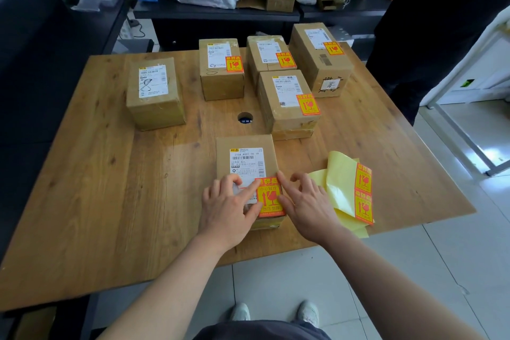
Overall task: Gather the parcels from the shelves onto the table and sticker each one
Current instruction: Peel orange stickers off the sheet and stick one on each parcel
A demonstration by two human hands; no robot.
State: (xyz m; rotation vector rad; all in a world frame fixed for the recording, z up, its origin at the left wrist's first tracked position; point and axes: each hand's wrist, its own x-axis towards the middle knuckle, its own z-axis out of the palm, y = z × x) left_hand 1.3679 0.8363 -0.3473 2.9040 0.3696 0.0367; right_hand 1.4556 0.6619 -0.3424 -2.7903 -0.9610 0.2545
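Several cardboard parcels stand on the wooden table (110,188). The nearest parcel (247,143) carries an orange-and-yellow fragile sticker (269,197) at its near right corner. My left hand (226,210) lies on the parcel's top, its index finger pressing the sticker's left edge. My right hand (306,204) touches the sticker's right edge with index finger and thumb. A yellow sticker sheet (350,188) with two stickers left lies just right of my right hand. Farther back, the parcel at the left (154,94) bears no sticker; the other parcels, such as the one behind the nearest (287,102), each bear one.
A round cable hole (245,118) sits mid-table. Dark shelves (215,12) behind hold an open carton, bags and clutter. A person in dark clothes (441,22) stands at the table's far right corner. A white frame (469,130) stands on the tiled floor at the right.
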